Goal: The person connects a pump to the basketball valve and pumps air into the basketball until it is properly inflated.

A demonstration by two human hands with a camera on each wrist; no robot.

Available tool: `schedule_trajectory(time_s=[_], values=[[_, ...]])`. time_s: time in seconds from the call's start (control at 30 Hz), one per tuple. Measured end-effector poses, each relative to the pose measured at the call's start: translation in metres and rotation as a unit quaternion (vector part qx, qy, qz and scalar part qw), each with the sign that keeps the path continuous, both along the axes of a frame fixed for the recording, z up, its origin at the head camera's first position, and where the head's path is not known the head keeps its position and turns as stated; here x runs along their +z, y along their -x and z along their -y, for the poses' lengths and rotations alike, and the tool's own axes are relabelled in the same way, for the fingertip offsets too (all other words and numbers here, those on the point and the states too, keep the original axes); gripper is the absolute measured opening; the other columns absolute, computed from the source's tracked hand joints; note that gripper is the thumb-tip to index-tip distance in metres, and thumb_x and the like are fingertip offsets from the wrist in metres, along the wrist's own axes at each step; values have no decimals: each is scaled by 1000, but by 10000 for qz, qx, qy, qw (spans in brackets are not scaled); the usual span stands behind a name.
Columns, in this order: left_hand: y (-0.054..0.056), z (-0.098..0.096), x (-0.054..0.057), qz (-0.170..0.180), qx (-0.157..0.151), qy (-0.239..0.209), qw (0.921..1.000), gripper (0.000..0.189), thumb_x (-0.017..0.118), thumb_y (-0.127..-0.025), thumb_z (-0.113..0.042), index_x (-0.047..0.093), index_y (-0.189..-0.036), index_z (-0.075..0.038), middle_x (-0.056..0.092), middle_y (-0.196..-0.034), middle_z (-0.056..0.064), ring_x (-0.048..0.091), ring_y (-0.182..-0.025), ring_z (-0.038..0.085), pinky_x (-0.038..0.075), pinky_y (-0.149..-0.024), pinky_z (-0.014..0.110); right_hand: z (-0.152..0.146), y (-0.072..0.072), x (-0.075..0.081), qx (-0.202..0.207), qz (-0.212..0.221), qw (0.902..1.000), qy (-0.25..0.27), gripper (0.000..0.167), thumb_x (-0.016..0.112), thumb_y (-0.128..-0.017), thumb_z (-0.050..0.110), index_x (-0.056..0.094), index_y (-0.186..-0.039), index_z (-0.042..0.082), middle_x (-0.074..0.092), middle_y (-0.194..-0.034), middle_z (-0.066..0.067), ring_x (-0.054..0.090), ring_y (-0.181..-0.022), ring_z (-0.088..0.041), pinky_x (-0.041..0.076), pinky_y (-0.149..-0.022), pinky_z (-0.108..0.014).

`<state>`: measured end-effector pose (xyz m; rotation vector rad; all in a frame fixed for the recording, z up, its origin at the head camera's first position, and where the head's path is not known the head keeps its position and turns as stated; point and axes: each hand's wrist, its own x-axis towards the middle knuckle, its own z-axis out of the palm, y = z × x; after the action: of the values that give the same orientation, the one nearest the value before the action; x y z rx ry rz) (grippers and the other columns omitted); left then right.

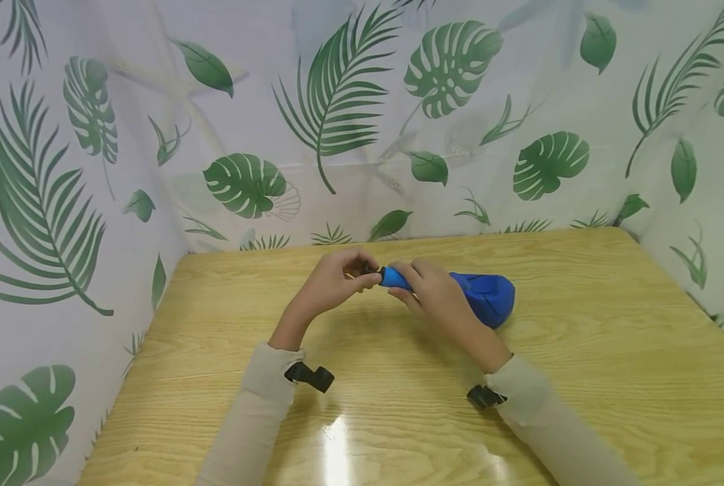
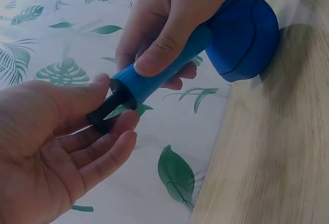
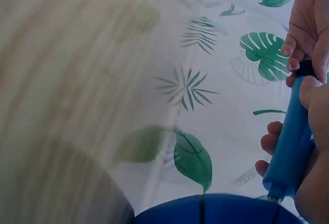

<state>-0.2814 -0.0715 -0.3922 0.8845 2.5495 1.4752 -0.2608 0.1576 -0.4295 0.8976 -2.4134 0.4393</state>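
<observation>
A light blue hand pump [image 1: 392,277] with a black handle [image 2: 109,110] is held between both hands above the table. My left hand [image 1: 335,280] pinches the handle between thumb and fingers at the pump's left end. Around the blue barrel [image 3: 289,144] curl the fingers of my right hand [image 1: 437,293]. In the right wrist view, a thin metal needle [image 3: 275,199] joins the pump's far end to a blue ball [image 1: 494,297] with black seam lines. The ball looks dented and partly flat, and lies on the table beyond my right hand, which hides part of it.
The wood-grain table [image 1: 362,418] extends under both arms. A white cloth [image 1: 362,196] printed with green leaves hangs behind the table and along its sides. Each wrist carries a black strap mount [image 1: 310,376] over a beige sleeve.
</observation>
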Motion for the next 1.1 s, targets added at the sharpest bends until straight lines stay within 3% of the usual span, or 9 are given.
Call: schedule_trajectory(time_s=[0.07, 0.17, 0.43, 0.73, 0.83, 0.93, 1.1], values=[[0, 1, 0, 36, -115, 66, 9999, 20, 69, -99, -17, 68, -114, -4, 71, -102, 11, 69, -89, 29, 58, -77, 28, 2, -3, 1, 0, 83, 10000, -28, 45, 73, -95, 28, 61, -131, 5, 64, -97, -11, 58, -74, -21, 52, -62, -33], [-1, 3, 0, 15, -190, 93, 9998, 21, 71, -97, -15, 69, -115, -3, 70, -106, 12, 68, -90, 22, 59, -80, 28, 3, -6, 3, 0, 198, 9998, -23, 44, 72, -95, 29, 60, -131, 5, 65, -99, -11, 60, -73, -19, 52, -61, -31], [0, 9, 5, -135, -52, 67, 9999, 19, 74, -95, -14, 70, -111, -5, 71, -99, 9, 64, -84, 15, 56, -78, 29, 1, -5, 11, -53, 269, 9995, -145, 42, 71, -96, 28, 61, -127, 1, 64, -97, -12, 61, -73, -21, 53, -62, -34], [3, 56, 22, 277, 461, -392, 9978, 24, 75, -94, -13, 71, -115, -4, 71, -97, 10, 67, -82, 20, 57, -76, 34, -12, 1, 18, -479, 384, 9974, -376, 41, 68, -98, 30, 61, -126, 1, 65, -100, -12, 65, -84, -26, 58, -74, -41], [3, 67, 28, 380, 391, -338, 9979, 26, 76, -93, -16, 71, -116, -6, 72, -97, 10, 68, -85, 22, 58, -79, 35, -12, 2, 18, -408, 362, 9976, -432, 41, 67, -99, 30, 61, -126, 0, 65, -99, -13, 64, -85, -27, 58, -75, -42], [3, 72, 31, 434, 92, -210, 9988, 26, 73, -96, -17, 71, -119, -4, 73, -101, 13, 70, -87, 23, 59, -82, 35, -9, 1, 17, -336, 345, 9978, -464, 40, 67, -99, 29, 61, -126, -1, 64, -97, -13, 63, -83, -27, 57, -73, -41], [3, 73, 29, 370, -289, -77, 9989, 22, 71, -96, -9, 73, -116, -1, 73, -103, 15, 70, -87, 22, 59, -80, 32, -5, -1, 14, -307, 331, 9982, -406, 39, 69, -97, 27, 61, -124, -1, 63, -96, -13, 61, -82, -27, 54, -72, -40]])
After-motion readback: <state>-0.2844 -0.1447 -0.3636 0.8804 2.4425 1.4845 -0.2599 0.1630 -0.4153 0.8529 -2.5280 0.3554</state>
